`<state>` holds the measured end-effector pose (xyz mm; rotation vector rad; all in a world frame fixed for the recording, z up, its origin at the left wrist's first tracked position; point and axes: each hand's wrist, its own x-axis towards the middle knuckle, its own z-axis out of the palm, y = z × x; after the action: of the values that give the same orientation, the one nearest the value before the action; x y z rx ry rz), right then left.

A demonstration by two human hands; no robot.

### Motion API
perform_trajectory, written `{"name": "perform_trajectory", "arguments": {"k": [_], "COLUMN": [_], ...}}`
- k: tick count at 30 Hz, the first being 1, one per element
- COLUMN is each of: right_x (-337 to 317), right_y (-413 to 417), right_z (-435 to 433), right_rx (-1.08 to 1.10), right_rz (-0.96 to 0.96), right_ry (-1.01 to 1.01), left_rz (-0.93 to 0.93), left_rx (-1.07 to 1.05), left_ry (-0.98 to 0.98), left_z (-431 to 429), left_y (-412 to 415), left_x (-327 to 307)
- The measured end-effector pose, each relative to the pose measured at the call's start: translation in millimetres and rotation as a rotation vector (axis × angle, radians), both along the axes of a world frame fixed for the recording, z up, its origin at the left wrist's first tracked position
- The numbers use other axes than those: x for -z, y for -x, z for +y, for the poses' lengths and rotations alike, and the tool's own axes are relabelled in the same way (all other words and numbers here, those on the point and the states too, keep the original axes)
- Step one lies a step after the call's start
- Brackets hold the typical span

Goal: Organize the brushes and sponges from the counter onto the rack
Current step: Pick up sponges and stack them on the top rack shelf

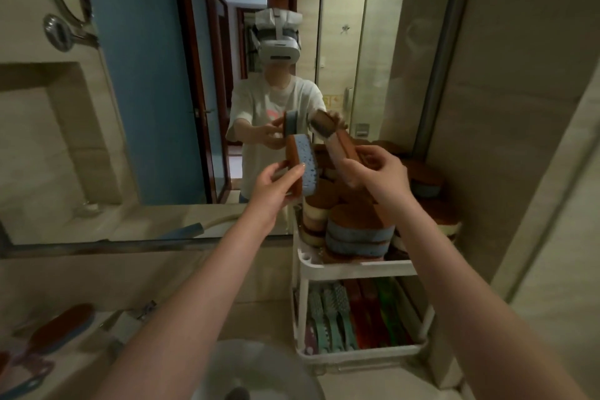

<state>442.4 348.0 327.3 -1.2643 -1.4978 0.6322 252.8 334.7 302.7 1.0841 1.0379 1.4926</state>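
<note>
At 8 o'clock a brown-backed brush point(61, 328) lies on the counter point(81, 273). Near centre, the left hand point(276, 185) grips a blue-and-orange sponge point(300, 165) upright. Just at its 3 o'clock, the right hand point(380, 172) pinches 1 brown-backed scrub brush point(341, 152), tilted. Both hover above the white rack point(357, 266), its top tier piled with sponges point(357, 230), its lower tier at 5 o'clock holding brushes point(344, 315).

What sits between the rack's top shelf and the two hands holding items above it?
Head view: stacked sponges piled on the rack fill that stretch, below the left hand and right hand.
</note>
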Motion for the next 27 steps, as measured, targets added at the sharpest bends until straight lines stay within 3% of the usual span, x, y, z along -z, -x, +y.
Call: {"name": "perform_trajectory", "arguments": {"k": [2, 6, 11, 17, 21, 27], "right_x": [-3, 0, 12, 18, 22, 22], "right_y": [-2, 6, 10, 4, -7, -12], "right_z": [14, 30, 37, 32, 32, 35], "right_rx": [0.16, 0.345, 0.417, 0.328, 0.238, 0.216], "right_rz": [-0.325, -0.737, -0.983, -0.998, -0.878, -0.891], "right_ry": [-0.068, -0.059, 0.013, 0.01, -0.016, 0.03], "left_rz": [0.025, 0.096, 0.217, 0.456, 0.76, 1.126], "left_rx": [-0.06, -0.126, -0.157, -0.161, -0.178, -0.161], "left_ry": [0.018, 0.037, 0.067, 0.081, 0.105, 0.168], "left_z": [6, 12, 14, 26, 41, 59], "left_y": [2, 6, 2, -15, -34, -49], "left_x": [2, 5, 0, -14, -26, -22]}}
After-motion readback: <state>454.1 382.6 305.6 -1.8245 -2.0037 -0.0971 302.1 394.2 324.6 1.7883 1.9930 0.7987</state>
